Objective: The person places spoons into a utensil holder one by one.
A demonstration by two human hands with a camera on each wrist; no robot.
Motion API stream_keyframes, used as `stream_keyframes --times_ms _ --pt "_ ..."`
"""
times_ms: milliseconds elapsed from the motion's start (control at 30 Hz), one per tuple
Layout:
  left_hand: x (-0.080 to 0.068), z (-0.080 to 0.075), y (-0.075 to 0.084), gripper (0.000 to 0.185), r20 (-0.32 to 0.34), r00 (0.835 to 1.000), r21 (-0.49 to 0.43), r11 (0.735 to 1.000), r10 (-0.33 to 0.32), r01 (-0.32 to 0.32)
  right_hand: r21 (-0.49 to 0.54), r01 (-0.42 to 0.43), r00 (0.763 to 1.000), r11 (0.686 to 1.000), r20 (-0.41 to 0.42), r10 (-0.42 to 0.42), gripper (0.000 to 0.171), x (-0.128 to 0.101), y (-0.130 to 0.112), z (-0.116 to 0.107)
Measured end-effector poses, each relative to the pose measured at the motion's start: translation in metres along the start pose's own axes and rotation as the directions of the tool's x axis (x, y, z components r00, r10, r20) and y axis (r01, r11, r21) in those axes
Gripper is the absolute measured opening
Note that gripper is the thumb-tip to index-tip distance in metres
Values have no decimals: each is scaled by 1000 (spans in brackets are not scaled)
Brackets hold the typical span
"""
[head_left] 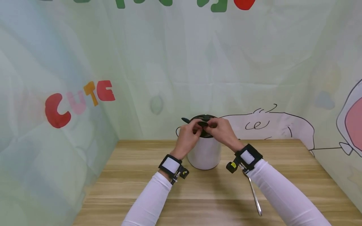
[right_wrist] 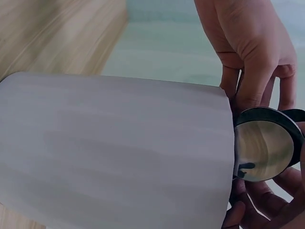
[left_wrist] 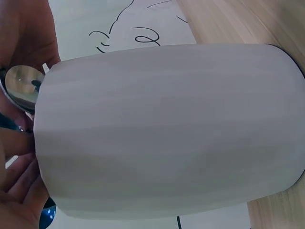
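A white cylindrical canister [head_left: 204, 153] with a dark top stands at the back of the table. Over its top, my left hand [head_left: 185, 138] and right hand [head_left: 223, 130] meet, fingertips pinching a dark piece [head_left: 202, 124]. In the right wrist view this piece shows a round, mirror-like face [right_wrist: 265, 151] with a thick dark teal rim; I cannot tell its kind. A narrow dark end [head_left: 185, 120] sticks out to the left past my left fingers. The canister's wall [left_wrist: 167, 129] fills most of the left wrist view, hiding part of both hands.
A slim metal utensil [head_left: 255, 196] lies on the wooden table [head_left: 135, 188], its far end partly hidden by the right wrist strap. Printed cloth [head_left: 181, 62] hangs along the back and both sides, close to the table's edges.
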State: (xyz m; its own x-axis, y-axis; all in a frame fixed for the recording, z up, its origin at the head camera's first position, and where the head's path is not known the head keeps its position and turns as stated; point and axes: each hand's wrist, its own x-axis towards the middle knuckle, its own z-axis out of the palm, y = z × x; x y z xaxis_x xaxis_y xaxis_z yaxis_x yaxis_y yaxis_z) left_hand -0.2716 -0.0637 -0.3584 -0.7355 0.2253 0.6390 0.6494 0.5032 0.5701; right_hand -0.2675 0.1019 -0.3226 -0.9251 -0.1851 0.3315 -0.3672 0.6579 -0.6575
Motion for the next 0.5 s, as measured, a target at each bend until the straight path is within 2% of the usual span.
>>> stream_keyframes --times_ms 233,333,500 --pt "2 2 9 31 22 1000 135 991 -4 1 -51 -37 999 998 29 39 22 -3 -4 -5" --pt "2 1 11 34 36 999 145 989 -22 16 -58 -51 998 997 42 53 24 -4 -4 -6" --pt "0 -3 14 40 60 996 106 993 -59 52 -48 -52 997 998 53 54 29 -8 -1 -6"
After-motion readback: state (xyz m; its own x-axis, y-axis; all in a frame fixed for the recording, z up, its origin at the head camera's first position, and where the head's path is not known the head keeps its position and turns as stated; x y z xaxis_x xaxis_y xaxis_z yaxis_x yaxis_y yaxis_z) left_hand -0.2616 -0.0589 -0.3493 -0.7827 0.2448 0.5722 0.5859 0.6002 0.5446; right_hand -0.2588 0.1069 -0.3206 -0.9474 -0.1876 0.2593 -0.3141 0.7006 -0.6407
